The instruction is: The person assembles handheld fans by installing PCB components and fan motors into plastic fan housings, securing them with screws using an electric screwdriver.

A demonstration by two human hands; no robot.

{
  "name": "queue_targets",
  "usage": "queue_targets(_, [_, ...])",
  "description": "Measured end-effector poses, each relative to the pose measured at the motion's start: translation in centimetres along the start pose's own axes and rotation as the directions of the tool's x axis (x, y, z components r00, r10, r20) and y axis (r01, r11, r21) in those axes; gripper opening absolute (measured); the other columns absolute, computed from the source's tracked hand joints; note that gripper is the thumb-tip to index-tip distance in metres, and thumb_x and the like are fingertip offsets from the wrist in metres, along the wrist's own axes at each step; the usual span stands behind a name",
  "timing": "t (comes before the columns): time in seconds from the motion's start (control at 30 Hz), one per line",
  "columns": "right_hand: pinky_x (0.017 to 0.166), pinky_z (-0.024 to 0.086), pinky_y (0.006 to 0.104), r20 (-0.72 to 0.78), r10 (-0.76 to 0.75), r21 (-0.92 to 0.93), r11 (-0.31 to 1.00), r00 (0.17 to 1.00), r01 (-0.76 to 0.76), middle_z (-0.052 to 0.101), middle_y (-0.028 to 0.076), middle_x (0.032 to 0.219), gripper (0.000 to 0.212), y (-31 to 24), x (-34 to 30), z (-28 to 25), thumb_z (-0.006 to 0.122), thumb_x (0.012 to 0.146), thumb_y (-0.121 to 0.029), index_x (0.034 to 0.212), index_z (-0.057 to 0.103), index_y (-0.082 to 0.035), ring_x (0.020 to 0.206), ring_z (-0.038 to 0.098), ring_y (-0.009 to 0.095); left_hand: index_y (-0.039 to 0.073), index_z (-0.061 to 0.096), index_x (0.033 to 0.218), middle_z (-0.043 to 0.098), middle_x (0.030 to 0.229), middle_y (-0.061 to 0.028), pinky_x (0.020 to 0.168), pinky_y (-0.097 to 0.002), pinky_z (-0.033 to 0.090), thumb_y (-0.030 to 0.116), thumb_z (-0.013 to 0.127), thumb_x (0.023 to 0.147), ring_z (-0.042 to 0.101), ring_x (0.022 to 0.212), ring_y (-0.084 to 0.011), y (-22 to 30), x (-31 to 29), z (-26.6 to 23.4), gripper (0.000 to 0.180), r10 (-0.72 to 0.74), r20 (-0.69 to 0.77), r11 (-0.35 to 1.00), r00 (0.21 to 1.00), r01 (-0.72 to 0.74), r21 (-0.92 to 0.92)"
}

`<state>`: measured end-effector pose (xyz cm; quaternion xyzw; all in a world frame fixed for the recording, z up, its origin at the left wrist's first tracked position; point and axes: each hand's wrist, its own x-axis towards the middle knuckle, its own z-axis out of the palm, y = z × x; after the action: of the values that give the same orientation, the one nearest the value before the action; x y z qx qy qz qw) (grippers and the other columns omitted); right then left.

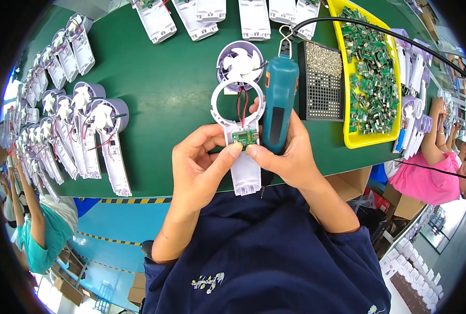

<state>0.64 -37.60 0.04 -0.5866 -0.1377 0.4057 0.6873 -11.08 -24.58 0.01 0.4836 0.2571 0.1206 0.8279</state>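
Note:
Between my hands is a white handheld-fan housing with an open ring at its far end. My left hand is closed on the housing's left side, its thumb at the lower edge of a small green circuit board. Closed on the right side, my right hand also has its thumb tip by the board. Red and black wires run from the board toward a purple-rimmed fan unit with white blades, just beyond the ring. A teal electric screwdriver hangs from a hook, hiding some of my right fingers.
Right of the screwdriver stand a black screw tray and a yellow bin of green circuit boards. Rows of fan assemblies line the left side of the green table. White housings lie along the far side. Other people sit on both sides.

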Motion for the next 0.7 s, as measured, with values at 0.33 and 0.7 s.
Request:
queue_targets(0.33, [0.076, 0.051, 0.0265, -0.011, 0.001, -0.030, 1.000, 1.000, -0.001, 0.055, 0.004, 0.109, 0.059, -0.1, 0.1, -0.1, 0.075, 0.077, -0.002, 0.128, 0.046, -0.003, 0.090, 0.057, 0.009, -0.009, 0.059, 0.114, 0.070, 0.103, -0.0127, 0.081, -0.0267, 0.055, -0.004, 0.065, 0.090, 0.066, 0.094, -0.0142, -0.1, 0.3, 0.2, 0.025, 0.000, -0.019, 1.000, 1.000, 0.000, -0.022])
queue_targets(0.7, [0.076, 0.049, 0.0263, -0.121, -0.071, -0.200, 0.979, 0.990, 0.046, 0.056, 0.004, 0.104, 0.047, -4.0, 2.0, -1.8, 0.072, 0.089, -0.014, 0.126, 0.045, -0.002, 0.087, 0.056, 0.009, -0.006, 0.056, 0.120, 0.068, 0.108, -0.0104, 0.087, -0.0292, 0.053, 0.011, 0.058, 0.098, 0.067, 0.097, -0.0145, 1.3, -0.2, -0.8, 0.028, -0.150, -0.113, 0.966, 0.982, 0.121, -0.230])
